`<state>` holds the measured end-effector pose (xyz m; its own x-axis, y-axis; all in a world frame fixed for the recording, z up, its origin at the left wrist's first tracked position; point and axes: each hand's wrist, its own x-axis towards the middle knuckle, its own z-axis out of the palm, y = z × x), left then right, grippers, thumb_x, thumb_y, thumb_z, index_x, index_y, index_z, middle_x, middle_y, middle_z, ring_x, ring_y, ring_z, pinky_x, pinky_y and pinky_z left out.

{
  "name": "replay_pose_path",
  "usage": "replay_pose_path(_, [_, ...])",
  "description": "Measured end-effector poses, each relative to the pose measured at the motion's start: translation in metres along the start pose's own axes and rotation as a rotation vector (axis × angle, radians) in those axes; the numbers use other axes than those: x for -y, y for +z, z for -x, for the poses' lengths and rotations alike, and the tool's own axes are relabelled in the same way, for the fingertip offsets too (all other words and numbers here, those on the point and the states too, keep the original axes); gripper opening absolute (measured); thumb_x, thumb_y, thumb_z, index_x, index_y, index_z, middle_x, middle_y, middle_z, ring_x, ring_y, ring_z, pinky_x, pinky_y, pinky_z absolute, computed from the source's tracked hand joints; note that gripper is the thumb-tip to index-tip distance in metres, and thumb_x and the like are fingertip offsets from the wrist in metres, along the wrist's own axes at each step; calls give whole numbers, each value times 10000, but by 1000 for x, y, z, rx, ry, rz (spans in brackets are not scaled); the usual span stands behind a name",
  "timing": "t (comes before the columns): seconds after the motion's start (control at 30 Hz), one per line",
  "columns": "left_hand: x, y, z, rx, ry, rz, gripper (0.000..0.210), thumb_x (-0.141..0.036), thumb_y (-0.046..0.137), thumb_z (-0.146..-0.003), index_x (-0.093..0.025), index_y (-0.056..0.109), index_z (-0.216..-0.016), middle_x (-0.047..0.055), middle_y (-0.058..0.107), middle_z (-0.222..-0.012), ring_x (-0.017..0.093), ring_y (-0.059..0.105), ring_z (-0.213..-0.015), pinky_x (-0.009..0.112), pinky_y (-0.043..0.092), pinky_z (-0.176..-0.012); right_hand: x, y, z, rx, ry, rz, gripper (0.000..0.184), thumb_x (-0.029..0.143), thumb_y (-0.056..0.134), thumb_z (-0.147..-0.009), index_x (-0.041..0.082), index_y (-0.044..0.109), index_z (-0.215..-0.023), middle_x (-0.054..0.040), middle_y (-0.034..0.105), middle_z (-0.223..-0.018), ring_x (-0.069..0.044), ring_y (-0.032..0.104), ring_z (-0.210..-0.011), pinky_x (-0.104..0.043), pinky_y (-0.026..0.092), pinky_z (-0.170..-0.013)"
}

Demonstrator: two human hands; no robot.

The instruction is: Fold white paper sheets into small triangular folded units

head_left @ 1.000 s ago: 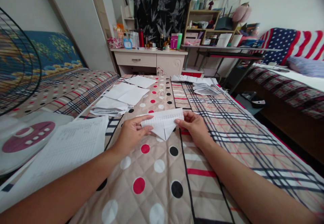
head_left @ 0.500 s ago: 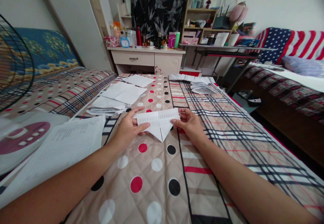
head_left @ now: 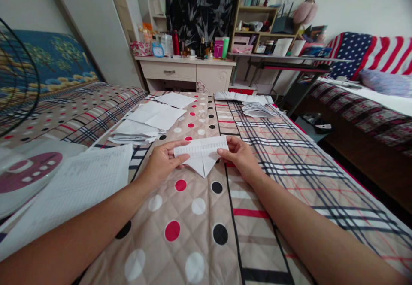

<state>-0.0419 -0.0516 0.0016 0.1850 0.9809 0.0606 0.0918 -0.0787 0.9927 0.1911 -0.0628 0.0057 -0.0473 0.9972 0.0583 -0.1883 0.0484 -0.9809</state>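
Note:
Between my two hands is a folded sheet of white paper [head_left: 202,149], with a printed band across its top and a triangular point facing me. My left hand [head_left: 165,158] pinches its left end, thumb on top and fingers behind. The right end is pinched by my right hand [head_left: 240,154] in the same way. The paper is just above or on the dotted quilt [head_left: 196,246]; I cannot tell which. Beyond my left hand lies a pile of white sheets [head_left: 154,115], and farther off on the right rests a stack of folded papers [head_left: 257,109].
Lined sheets [head_left: 80,182] lie at the left beside a white and purple appliance [head_left: 28,171]. A fan guard [head_left: 19,79] stands at the left edge. Past the bed are a white dresser [head_left: 170,71] with bottles and a desk [head_left: 283,56] with shelves.
Both hands keep their pinch on the folded paper, which stays nearly in place. The view has shifted slightly.

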Motion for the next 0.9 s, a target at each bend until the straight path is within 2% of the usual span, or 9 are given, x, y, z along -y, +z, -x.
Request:
replay_pose_path(0.07, [-2,2,2,23,-7,-12,574,-281,802,-681,-127,636,-1208,75,756,-904,142,693,-629,217,572,-537,-2,2,0,-4,10,4,414,249,881,-519,179,638,-847,4,726,-818,-142,657,-715,-253,528,-679])
replay_pose_path(0.17, [-4,5,4,23,34,-61,597,-259,792,-691,-144,608,-1248,88,755,-966,188,725,-753,265,601,-644,-5,2,-1,-24,40,54,393,232,880,-496,179,627,-792,3,715,-773,-154,646,-687,-281,526,-674])
replay_pose_path(0.33, [-3,3,-2,-80,185,-141,910,-244,783,-710,-208,292,-1476,74,742,-981,232,721,-837,372,599,-734,-6,4,1,-67,-23,56,364,240,862,-526,183,623,-795,6,696,-772,-159,640,-697,-292,530,-679])
replay_pose_path(0.5, [-19,1,1,-290,664,-701,589,-266,758,-758,-229,521,-1296,77,665,-1194,255,591,-1136,467,425,-1030,-6,12,4,-116,-143,118,415,207,829,-569,200,612,-924,7,680,-827,-169,643,-741,-296,538,-675])
replay_pose_path(0.57, [-30,5,7,-254,788,-876,687,-360,799,-715,-226,503,-1320,94,650,-1234,280,563,-1156,468,393,-1028,-4,17,8,-110,-200,209,435,199,814,-602,207,604,-983,9,669,-807,-159,625,-699,-276,519,-620])
replay_pose_path(0.67, [-46,9,17,-170,814,-1002,902,-461,836,-645,-212,421,-1406,89,715,-1100,274,620,-1028,451,376,-978,2,24,16,-101,-366,388,416,194,802,-650,215,616,-1021,-8,681,-875,-144,600,-680,-263,490,-590])
replay_pose_path(0.73, [-54,10,21,-125,816,-1045,769,-434,827,-671,-235,506,-1341,46,749,-963,239,655,-905,427,371,-930,7,29,22,-80,-491,488,390,187,801,-674,220,629,-1023,-15,690,-927,-140,602,-695,-266,495,-614])
replay_pose_path(0.83, [-63,8,26,-39,782,-1051,413,-350,818,-702,-267,683,-1084,-11,756,-818,190,656,-747,392,366,-849,12,36,28,7,-615,558,330,188,783,-724,222,635,-1017,-1,699,-869,-136,626,-692,-261,508,-633])
replay_pose_path(0.9, [-67,7,28,48,725,-1048,239,-319,812,-706,-274,728,-926,-35,752,-762,180,642,-704,380,361,-811,13,39,30,67,-678,579,295,189,768,-753,220,639,-1016,9,702,-825,-128,639,-679,-248,508,-628])
